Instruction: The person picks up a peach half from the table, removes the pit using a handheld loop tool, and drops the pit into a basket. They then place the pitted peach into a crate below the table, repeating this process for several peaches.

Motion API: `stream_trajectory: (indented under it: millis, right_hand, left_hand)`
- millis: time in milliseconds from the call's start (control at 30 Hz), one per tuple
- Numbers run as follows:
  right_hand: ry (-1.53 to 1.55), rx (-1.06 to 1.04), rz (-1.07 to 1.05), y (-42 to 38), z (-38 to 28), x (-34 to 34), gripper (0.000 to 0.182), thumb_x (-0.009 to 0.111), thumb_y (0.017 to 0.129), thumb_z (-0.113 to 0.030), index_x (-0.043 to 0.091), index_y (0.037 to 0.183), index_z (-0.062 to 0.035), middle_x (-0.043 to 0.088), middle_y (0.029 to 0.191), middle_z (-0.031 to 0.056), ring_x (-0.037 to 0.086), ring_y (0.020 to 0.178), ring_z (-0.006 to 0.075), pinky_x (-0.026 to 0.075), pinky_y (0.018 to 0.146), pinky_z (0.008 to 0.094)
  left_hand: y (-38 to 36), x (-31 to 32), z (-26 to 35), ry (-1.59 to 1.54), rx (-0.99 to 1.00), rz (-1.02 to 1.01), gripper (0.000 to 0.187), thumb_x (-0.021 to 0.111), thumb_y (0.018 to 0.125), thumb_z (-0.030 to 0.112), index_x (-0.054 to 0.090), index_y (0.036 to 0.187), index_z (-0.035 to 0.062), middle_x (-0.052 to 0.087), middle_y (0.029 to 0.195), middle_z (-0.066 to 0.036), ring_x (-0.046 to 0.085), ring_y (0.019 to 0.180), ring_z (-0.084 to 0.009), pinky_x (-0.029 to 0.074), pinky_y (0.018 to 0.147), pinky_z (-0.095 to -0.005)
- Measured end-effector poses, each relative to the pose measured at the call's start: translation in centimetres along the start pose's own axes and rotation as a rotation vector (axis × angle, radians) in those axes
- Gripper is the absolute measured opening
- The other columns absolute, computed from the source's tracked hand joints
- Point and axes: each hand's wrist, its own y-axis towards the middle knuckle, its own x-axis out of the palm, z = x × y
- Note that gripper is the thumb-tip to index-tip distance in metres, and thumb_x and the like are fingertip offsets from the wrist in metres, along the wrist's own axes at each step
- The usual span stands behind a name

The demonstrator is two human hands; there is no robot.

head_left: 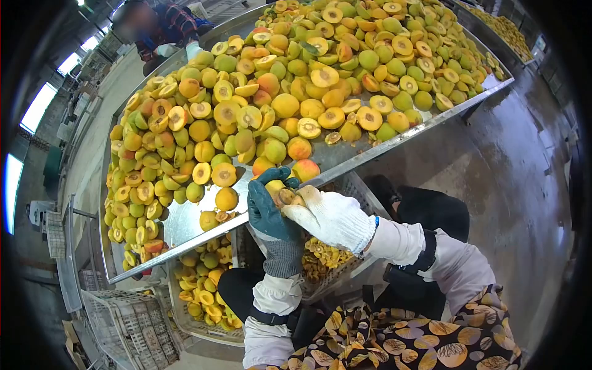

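Note:
My left hand (270, 209), in a dark green-coated glove with a grey cuff, is closed around a yellow peach half (285, 197) just over the front edge of the metal table. From the right, my right hand (336, 219) in a white knit glove meets it, thumb and fingers pinched at the cut face. Whatever the right fingers hold is hidden. Red-blushed peaches (304, 169) lie just beyond my hands. Below them, a crate (365, 192) contains yellow fruit scraps (324, 258).
Halved and whole peaches (271, 86) heap across the metal table (185, 229), which has a raised rim. Another crate (213, 333) of peach halves stands under its left edge. Stacked crates (132, 327) are at lower left. Across the table, a gloved person (176, 28) reaches toward the fruit.

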Motion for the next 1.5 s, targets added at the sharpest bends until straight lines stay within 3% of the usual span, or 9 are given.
stream_trajectory:
  millis: [233,467,767,967,1100,1200,1300,1433,1500]
  right_hand:
    - [0.071,-0.121,-0.003,1.0,1.0,1.1,0.048,0.052,0.099,-0.045,0.06,0.087,0.0006,0.063,0.065,0.0215,0.067,0.063,0.0381,0.052,0.053,0.046]
    - [1.029,0.606,-0.687,1.3,-0.2,-2.5,0.048,0.046,0.103,-0.047,0.055,0.089,-0.003,0.051,0.053,0.004,0.048,0.037,0.0138,0.039,0.036,0.0293]
    - [1.86,0.754,-1.029,0.9,3.3,-1.4,0.049,0.045,0.103,-0.053,0.053,0.09,-0.007,0.037,0.049,-0.0066,0.035,0.031,0.0058,0.028,0.027,0.025]
    - [1.022,0.413,-0.909,1.9,1.2,-2.6,0.046,0.047,0.103,-0.051,0.053,0.088,-0.0074,0.045,0.052,-0.0019,0.043,0.036,0.0074,0.034,0.034,0.0245]
    - [0.178,-0.205,-0.522,1.5,1.3,-0.8,0.046,0.056,0.097,-0.049,0.061,0.092,-0.003,0.065,0.069,0.018,0.064,0.056,0.0346,0.051,0.054,0.0422]
    - [-0.208,-0.011,-0.7,1.8,1.0,-1.7,0.053,0.053,0.094,-0.056,0.07,0.101,-0.0062,0.07,0.082,0.0209,0.069,0.078,0.0407,0.055,0.071,0.0491]
    - [-0.409,0.112,-0.723,1.0,2.0,-1.9,0.048,0.055,0.092,-0.051,0.072,0.095,-0.006,0.071,0.082,0.0196,0.07,0.078,0.038,0.056,0.07,0.0475]
    - [-0.359,0.097,-0.755,0.5,1.7,-0.5,0.048,0.056,0.091,-0.051,0.072,0.096,-0.0062,0.071,0.082,0.019,0.07,0.079,0.0383,0.056,0.07,0.0478]
    - [-0.354,0.08,-0.762,0.7,1.5,-0.4,0.048,0.056,0.091,-0.052,0.071,0.097,-0.0061,0.071,0.081,0.0189,0.07,0.079,0.0385,0.056,0.07,0.0476]
  left_hand:
    - [0.1,0.1,0.5,0.291,0.123,0.003,0.051,0.039,0.108,0.045,0.062,0.106,-0.001,0.068,0.096,-0.011,0.064,0.081,-0.0186,0.054,0.076,-0.0314]
    - [-0.7,-0.2,1.3,0.478,0.078,-0.04,0.051,0.037,0.109,0.042,0.065,0.104,-0.001,0.069,0.095,-0.01,0.065,0.08,-0.0163,0.054,0.075,-0.0301]
    - [0.8,-1.2,3.2,0.54,0.034,-0.443,0.051,0.034,0.11,0.038,0.066,0.104,-0.002,0.069,0.099,-0.011,0.065,0.089,-0.019,0.051,0.084,-0.031]
    - [1.5,-1.6,4.7,0.472,-0.172,-0.368,0.063,0.031,0.108,0.049,0.068,0.099,-0.0008,0.07,0.09,-0.01,0.066,0.084,-0.0184,0.053,0.081,-0.0309]
    - [2.3,-4.4,4.3,0.342,-0.335,-0.205,0.058,0.034,0.108,0.047,0.068,0.1,0.0009,0.071,0.091,-0.008,0.066,0.082,-0.0183,0.053,0.079,-0.0293]
    - [2.4,-7.7,8.5,0.886,0.046,-0.191,0.048,0.044,0.106,0.039,0.07,0.098,0.0003,0.071,0.088,-0.009,0.067,0.08,-0.0202,0.053,0.075,-0.0314]
    - [4.0,-14.2,13.4,1.808,-0.062,-0.049,0.041,0.057,0.099,0.037,0.072,0.092,0.0,0.071,0.089,-0.018,0.068,0.08,-0.0326,0.054,0.075,-0.041]
    - [6.9,-14.1,11.4,1.976,0.284,-0.06,0.044,0.068,0.088,0.045,0.073,0.098,0.0024,0.071,0.095,-0.021,0.067,0.091,-0.0371,0.052,0.085,-0.044]
    - [9.2,-12.6,8.5,1.989,-0.017,-0.237,0.062,0.072,0.081,0.057,0.069,0.103,-0.0007,0.069,0.101,-0.024,0.065,0.102,-0.0384,0.05,0.089,-0.0459]
